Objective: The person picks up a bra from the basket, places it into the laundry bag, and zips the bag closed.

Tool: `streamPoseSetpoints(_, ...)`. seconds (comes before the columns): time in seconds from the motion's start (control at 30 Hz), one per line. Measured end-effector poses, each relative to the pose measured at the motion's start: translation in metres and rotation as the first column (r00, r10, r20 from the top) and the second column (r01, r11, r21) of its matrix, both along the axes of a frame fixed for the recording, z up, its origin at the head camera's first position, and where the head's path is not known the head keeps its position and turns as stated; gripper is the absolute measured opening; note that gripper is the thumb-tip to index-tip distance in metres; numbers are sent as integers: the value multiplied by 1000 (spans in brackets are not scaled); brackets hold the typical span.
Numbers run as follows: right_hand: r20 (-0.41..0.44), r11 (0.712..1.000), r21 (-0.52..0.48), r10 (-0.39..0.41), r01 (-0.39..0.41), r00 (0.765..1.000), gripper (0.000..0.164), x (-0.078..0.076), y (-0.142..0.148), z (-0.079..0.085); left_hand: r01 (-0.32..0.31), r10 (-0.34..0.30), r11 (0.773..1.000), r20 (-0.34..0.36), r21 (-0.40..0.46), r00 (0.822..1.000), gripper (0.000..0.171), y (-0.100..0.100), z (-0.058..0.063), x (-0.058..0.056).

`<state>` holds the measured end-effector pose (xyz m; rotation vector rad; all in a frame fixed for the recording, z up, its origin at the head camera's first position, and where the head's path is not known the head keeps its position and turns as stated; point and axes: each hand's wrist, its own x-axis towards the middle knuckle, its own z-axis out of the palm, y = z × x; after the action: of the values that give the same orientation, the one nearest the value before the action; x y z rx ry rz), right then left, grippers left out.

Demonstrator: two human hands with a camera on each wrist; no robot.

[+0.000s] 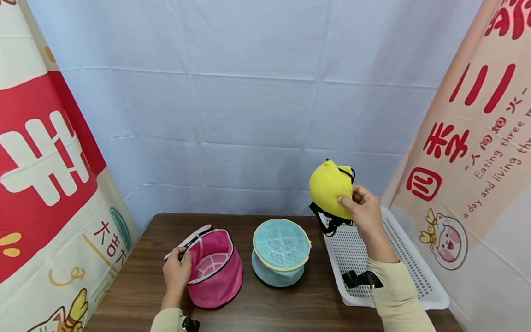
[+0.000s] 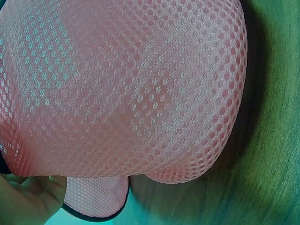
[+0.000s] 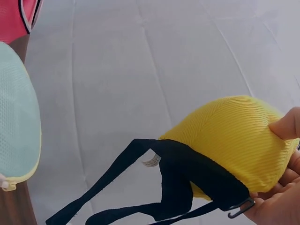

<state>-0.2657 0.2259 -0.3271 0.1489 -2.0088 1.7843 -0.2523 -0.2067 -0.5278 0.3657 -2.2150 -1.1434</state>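
Observation:
My left hand (image 1: 176,274) grips the rim of a pink mesh laundry bag (image 1: 215,288), whose round lid is folded back and its mouth uncovered. Pink mesh (image 2: 187,84) fills most of the left wrist view. Up over the white basket, my right hand (image 1: 368,213) pinches a folded yellow bra (image 1: 329,189) between thumb and fingers. In the right wrist view, its black straps (image 3: 176,183) dangle and a small hook (image 3: 241,207) shows at the band's end. Between the hands stands a blue mesh laundry bag (image 1: 282,244) with its yellow-edged lid down.
A white perforated plastic basket (image 1: 435,300) stands at the right on the brown wooden table (image 1: 265,309). Pale blue cloth (image 1: 249,115) hangs behind the table, with printed curtains at both sides. A black camera mount (image 1: 362,280) is strapped to the right wrist.

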Motion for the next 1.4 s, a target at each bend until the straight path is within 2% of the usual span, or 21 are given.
streamPoseSetpoints(0.17, -21, 997, -71, 12, -13, 1000, 17, 0, -2, 5, 3, -3, 1000, 7, 3, 1000, 14, -1, -1, 0)
streamPoseSetpoints(0.33, -42, 991, -131, 31, -37, 999, 18, -2, -6, 12, 4, -4, 1000, 13, 5, 1000, 14, -1, -1, 0)
streamPoseSetpoints(0.57, -85, 993, -79, 86, -93, 993, 18, -6, -17, 20, 7, -7, 1000, 24, 16, 1000, 14, -1, -2, 0)
streamPoseSetpoints(0.83, -82, 985, -28, 169, -172, 982, 21, -10, -27, 15, 10, -10, 1000, 32, 21, 999, 14, -3, -3, -1)
streamPoseSetpoints(1.23, -51, 970, -33, 241, -243, 969, 25, -13, -52, 12, 1, -2, 1000, 20, 16, 1000, 14, -2, -2, -1)
streamPoseSetpoints(1.4, -49, 955, -58, 287, -290, 957, 28, -12, -62, 9, 1, -1, 1000, 10, -2, 1000, 13, -2, -4, -2)
